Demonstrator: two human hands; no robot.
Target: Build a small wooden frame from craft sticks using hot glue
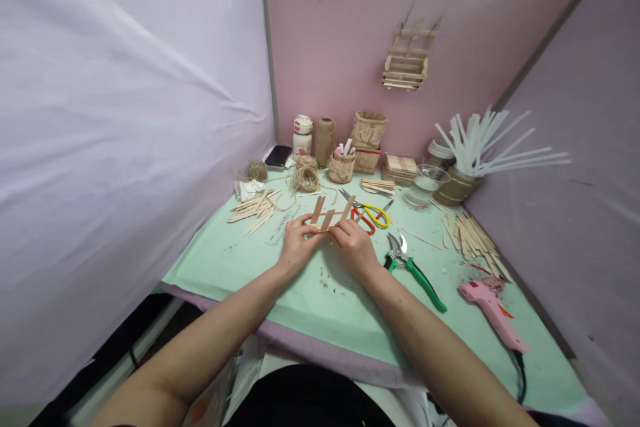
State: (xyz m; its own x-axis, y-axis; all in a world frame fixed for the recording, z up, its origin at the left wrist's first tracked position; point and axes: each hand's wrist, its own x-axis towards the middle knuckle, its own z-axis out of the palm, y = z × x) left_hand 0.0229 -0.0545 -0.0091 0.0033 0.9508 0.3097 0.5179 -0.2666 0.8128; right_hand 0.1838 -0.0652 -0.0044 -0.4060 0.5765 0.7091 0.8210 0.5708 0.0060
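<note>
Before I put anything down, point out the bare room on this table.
Bare tabletop: left of the left forearm, nearer than the leftmost loose sticks; a smaller patch between right forearm, pruners and glue gun. Crowded: the back, with bottle, twine and bowl; scissors near the held stick frame.

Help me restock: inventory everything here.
Stick frame: one, tan, in hands
Glue gun: one, pink, right
Pruning shears: one, green-handled, right
Scissors: count unclear, yellow and red, centre
Craft sticks: many, tan, left and right
Long sticks: many, white, right
Pot: one, brown, right
Plastic bowl: one, clear, right
Twine: three bundles, brown, rear
Phone: one, black, rear
Bottle: one, white, rear
Pen cup: one, tan, rear
Stacked containers: two, brown, rear
Hanging shelf: one, tan, above
Ruler: one, clear, left
Tablecloth: one, green, beneath
Left hand, right hand: two, bare, centre
</note>
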